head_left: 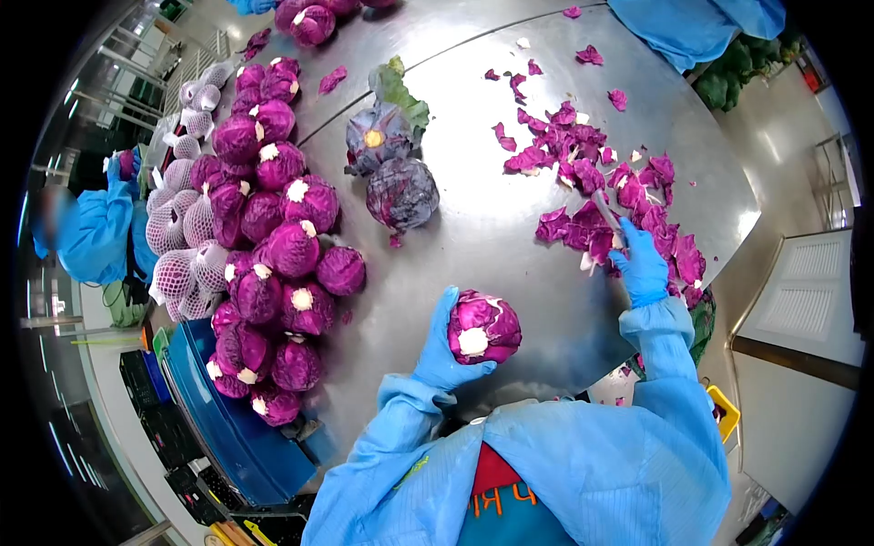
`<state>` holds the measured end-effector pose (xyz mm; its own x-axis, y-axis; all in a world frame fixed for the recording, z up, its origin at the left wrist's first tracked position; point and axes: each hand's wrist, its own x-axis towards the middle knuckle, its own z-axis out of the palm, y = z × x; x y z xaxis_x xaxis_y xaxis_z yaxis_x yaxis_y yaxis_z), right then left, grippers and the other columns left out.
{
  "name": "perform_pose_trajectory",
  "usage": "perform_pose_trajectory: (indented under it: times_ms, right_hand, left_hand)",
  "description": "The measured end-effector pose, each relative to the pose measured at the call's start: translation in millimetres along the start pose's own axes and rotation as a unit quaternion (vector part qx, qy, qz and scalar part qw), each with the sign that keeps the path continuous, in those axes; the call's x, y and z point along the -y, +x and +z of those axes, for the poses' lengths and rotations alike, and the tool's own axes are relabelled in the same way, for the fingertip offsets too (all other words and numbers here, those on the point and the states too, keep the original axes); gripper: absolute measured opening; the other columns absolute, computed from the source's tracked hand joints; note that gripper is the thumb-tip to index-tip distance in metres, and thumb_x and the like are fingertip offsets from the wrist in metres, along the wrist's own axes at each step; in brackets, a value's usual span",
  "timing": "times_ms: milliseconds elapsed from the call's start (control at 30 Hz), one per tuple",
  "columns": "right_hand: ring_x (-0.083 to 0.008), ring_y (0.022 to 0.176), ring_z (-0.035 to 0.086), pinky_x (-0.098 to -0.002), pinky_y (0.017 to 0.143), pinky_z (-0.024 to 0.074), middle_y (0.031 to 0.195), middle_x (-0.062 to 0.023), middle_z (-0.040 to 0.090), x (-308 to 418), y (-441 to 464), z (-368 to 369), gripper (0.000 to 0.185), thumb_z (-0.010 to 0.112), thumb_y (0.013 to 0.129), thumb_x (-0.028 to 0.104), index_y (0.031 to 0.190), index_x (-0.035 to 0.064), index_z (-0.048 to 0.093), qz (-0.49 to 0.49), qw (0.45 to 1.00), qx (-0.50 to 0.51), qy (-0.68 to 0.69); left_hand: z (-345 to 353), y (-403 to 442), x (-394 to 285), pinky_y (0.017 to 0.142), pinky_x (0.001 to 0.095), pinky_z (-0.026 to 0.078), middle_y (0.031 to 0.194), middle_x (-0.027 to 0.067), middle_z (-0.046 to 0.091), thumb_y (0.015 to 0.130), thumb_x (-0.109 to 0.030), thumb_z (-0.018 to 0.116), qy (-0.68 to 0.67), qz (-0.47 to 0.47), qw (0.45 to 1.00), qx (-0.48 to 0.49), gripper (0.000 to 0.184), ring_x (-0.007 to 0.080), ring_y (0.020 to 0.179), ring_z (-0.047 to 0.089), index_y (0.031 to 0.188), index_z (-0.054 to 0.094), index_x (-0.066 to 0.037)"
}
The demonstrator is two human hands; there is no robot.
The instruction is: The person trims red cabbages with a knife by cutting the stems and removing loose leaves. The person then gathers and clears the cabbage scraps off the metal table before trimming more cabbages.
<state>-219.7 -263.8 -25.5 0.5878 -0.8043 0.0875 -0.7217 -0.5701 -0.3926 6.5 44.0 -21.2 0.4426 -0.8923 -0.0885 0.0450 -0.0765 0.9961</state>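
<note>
My left hand (448,350), in a blue glove, is wrapped round a trimmed red cabbage (490,326) low over the metal table (473,246). The cabbage's pale cut stem faces me. At the right, my gloved right hand (641,264) grips a knife (605,211), its blade pointing up and left over loose purple leaves (583,229). Two untrimmed dark cabbages (401,193) sit beyond my left hand, one with a green outer leaf (399,96) beside it.
A large pile of trimmed red cabbages (293,248) lies on the left, beside white foam net sleeves (179,223). A co-worker in blue (97,232) stands at the far left. Blue cloth (692,23) shows at the top right. A blue bin (228,419) stands below the pile.
</note>
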Motion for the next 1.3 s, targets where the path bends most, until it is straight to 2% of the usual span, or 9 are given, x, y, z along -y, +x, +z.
perform_pose_trajectory:
  times_ms: [133,200,367,467,600,733,867,1067,1300]
  right_hand:
    - [-0.0194,0.085,0.061,-0.0287,0.072,0.0505,0.098,-0.0081,0.058,41.8,-22.1,2.2,0.053,0.07,0.082,0.014,0.133,0.0148,0.053,-0.049,0.973,-0.007,0.225]
    - [-0.0157,0.087,0.059,-0.0282,0.077,0.0497,0.101,-0.0065,0.059,87.4,-32.3,-11.1,0.054,0.072,0.082,0.02,0.133,0.0161,0.054,-0.049,0.934,0.205,0.289]
    - [-0.0144,0.093,0.059,-0.031,0.085,0.0473,0.104,-0.0039,0.062,155.7,-33.0,-7.9,0.062,0.078,0.078,0.026,0.135,0.0159,0.053,-0.092,0.863,0.381,0.317]
    - [-0.0125,0.089,0.056,-0.0292,0.082,0.0465,0.099,-0.0024,0.062,139.3,-33.5,15.5,0.06,0.077,0.079,0.027,0.133,0.0136,0.054,-0.041,0.782,0.361,0.507]
    - [-0.009,0.087,0.052,-0.0241,0.08,0.0448,0.103,-0.0017,0.063,119.6,-26.6,33.3,0.049,0.073,0.083,0.02,0.129,0.0121,0.058,0.143,0.805,0.311,0.484]
    - [-0.0099,0.083,0.056,-0.0245,0.076,0.0478,0.096,-0.0044,0.063,131.9,-29.4,39.0,0.044,0.075,0.083,0.024,0.122,0.0084,0.062,0.206,0.692,0.41,0.558]
    - [-0.0129,0.081,0.062,-0.0268,0.072,0.0499,0.085,-0.0042,0.067,135.2,-18.1,31.6,0.041,0.071,0.085,0.036,0.115,0.0083,0.066,0.198,0.702,0.512,0.454]
    - [-0.0275,0.08,0.065,-0.0387,0.072,0.0501,0.085,-0.0138,0.068,129.1,-34.2,49.9,0.043,0.061,0.089,0.045,0.112,0.009,0.066,-0.017,0.856,0.35,0.38]
    - [-0.0374,0.083,0.063,-0.0431,0.073,0.0498,0.09,-0.0205,0.065,74.0,-49.4,76.3,0.037,0.058,0.089,0.042,0.091,0.0073,0.068,0.023,0.9,0.332,0.28]
  left_hand:
    - [-0.4,10.9,-2.7,0.11,0.0395,0.032,0.14,0.0153,0.038,0.054,-0.024,0.092,0.052,0.007,0.998,0.018,0.122,0.0278,0.129,0.042,0.148,0.018,-0.003]
    - [-0.2,13.4,0.2,0.11,0.0397,0.033,0.14,0.0151,0.039,0.053,-0.024,0.093,0.096,0.005,0.995,0.024,0.121,0.0272,0.129,0.042,0.147,0.019,-0.002]
    - [-2.1,22.7,-1.4,0.112,0.0427,0.028,0.139,0.0193,0.039,0.049,-0.037,0.091,0.063,-0.053,0.995,0.05,0.12,0.0335,0.132,0.038,0.143,0.027,0.001]
    - [0.4,17.0,-2.9,0.112,0.0437,0.029,0.139,0.0197,0.04,0.05,-0.037,0.091,0.083,-0.002,0.996,0.015,0.117,0.0347,0.131,0.038,0.142,0.029,0.001]
    - [-0.4,10.0,-2.8,0.113,0.0456,0.027,0.142,0.0225,0.036,0.051,-0.041,0.089,0.182,0.047,0.982,0.024,0.119,0.0389,0.134,0.034,0.144,0.027,0.0]
    - [1.1,9.9,-14.8,0.112,0.0458,0.028,0.145,0.0255,0.031,0.051,-0.039,0.088,0.287,0.123,0.949,0.041,0.118,0.0409,0.134,0.033,0.145,0.027,-0.002]
    - [3.3,8.0,-10.6,0.111,0.0452,0.03,0.146,0.0259,0.031,0.05,-0.036,0.089,0.264,0.123,0.956,0.026,0.116,0.0415,0.133,0.034,0.144,0.03,-0.003]
    - [12.7,8.5,-12.6,0.11,0.0454,0.031,0.145,0.0247,0.034,0.051,-0.034,0.089,0.275,0.101,0.956,-0.003,0.114,0.0416,0.133,0.036,0.143,0.031,-0.002]
    - [4.8,-24.0,4.0,0.113,0.0477,0.026,0.15,0.0254,0.023,0.056,-0.038,0.089,0.151,0.096,0.984,-0.015,0.113,0.0417,0.138,0.027,0.147,0.027,-0.011]
